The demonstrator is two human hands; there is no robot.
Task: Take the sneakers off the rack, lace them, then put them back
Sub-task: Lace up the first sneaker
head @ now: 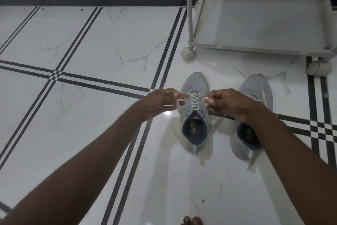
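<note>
Head view, frame centre: both arms outstretched; left hand and right hand each pinch a white lace end over left grey sneaker on floor. Insole print unreadable. Second sneaker beside; rack upper right.

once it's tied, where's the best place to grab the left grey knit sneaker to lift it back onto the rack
Probably the heel collar of the left grey knit sneaker, coming from above and behind. The heel points toward the person, its dark-lined opening faces up, so fingers can hook inside with the thumb on the back tab. That keeps clear of the white lace both hands are pulling.
</note>
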